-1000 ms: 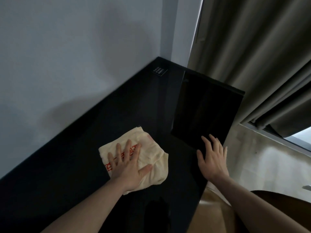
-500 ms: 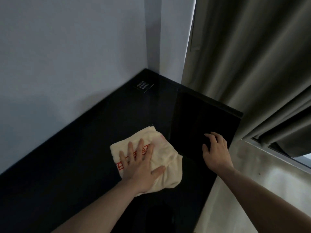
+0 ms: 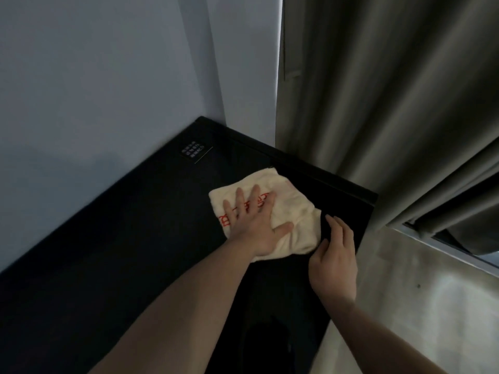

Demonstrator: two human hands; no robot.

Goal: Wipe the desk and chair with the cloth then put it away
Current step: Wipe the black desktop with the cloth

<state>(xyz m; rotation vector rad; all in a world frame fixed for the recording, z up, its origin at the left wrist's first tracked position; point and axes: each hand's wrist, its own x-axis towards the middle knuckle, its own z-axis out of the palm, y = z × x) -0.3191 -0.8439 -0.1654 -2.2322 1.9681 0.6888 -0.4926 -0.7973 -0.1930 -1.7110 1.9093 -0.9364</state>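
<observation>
Cloth: the cream cloth (image 3: 283, 211) with red printed marks lies bunched and flat on the black bench (image 3: 135, 252), towards the bench's far right corner, short of the curtain.
Left hand: the left hand (image 3: 252, 218) lies palm down on the cloth, fingers straight and spread wide, thumb out to the right; it presses the cloth and grips nothing.
Right hand: the right hand (image 3: 336, 255) rests on the bench just right of the cloth, fingers long and only loosely bent; its thumb side touches or nearly touches the cloth's right edge, which of the two I cannot tell. It holds nothing.
Bench: glossy black, its left edge against the wall (image 3: 94, 90); the right end shows a raised darker panel under the cloth's far side.
Label: a small dark label (image 3: 196, 153) with pale print, too small to read, sits on the bench beyond the cloth, near the wall corner.
Curtain: a grey-brown curtain (image 3: 378, 103) hangs just beyond the bench's right end.
Floor: a pale grey floor (image 3: 432, 306) lies right of the bench.
</observation>
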